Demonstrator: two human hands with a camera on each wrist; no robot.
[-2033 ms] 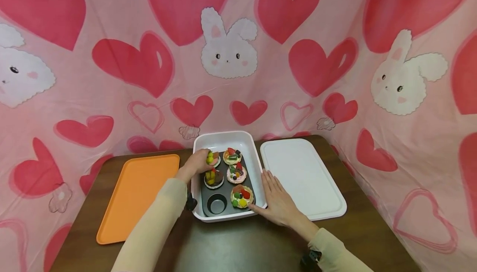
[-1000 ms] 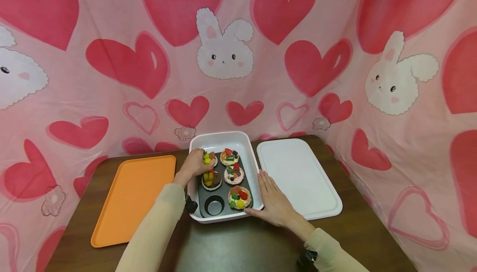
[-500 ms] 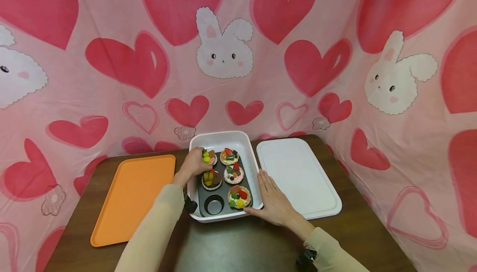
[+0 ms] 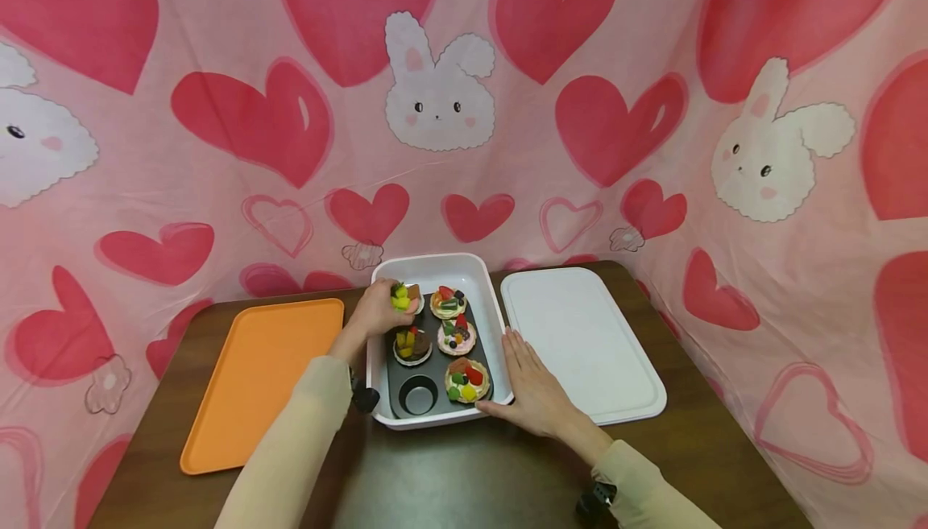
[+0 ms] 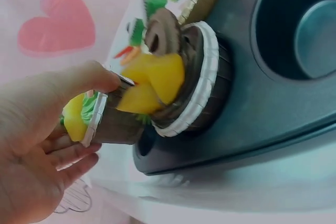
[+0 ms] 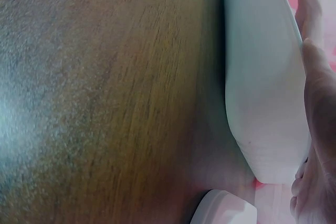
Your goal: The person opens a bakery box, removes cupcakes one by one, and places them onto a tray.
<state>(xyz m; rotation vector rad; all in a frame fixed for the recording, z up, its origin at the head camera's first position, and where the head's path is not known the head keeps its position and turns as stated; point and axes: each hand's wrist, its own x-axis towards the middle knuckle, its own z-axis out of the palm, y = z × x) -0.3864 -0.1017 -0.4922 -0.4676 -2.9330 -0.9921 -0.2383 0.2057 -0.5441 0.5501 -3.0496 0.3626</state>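
Note:
My left hand (image 4: 373, 312) pinches a fruit-topped toy cupcake (image 4: 408, 299) at the back left of a dark muffin tin (image 4: 441, 350). In the left wrist view the thumb lies on one side of this cupcake (image 5: 118, 124) and the fingers on the other; it is tilted, its brown side largely out of the tin. Just in front sits a chocolate cupcake (image 4: 413, 346) with yellow fruit pieces. The tin lies inside a white tub (image 4: 495, 303). My right hand (image 4: 540, 396) rests with straight fingers against the tub's front right corner, thumb on the front rim.
Several other fruit-topped cupcakes, such as the front right one (image 4: 466, 382), sit in the tin. Its front left cup (image 4: 418, 394) is bare. An orange tray (image 4: 264, 384) lies left of the tub, a white board (image 4: 583, 344) to the right. A patterned cloth hangs behind.
My left hand has risen slightly with the back left cupcake, which is now higher against the tin. The right hand has stayed at the tub's corner.

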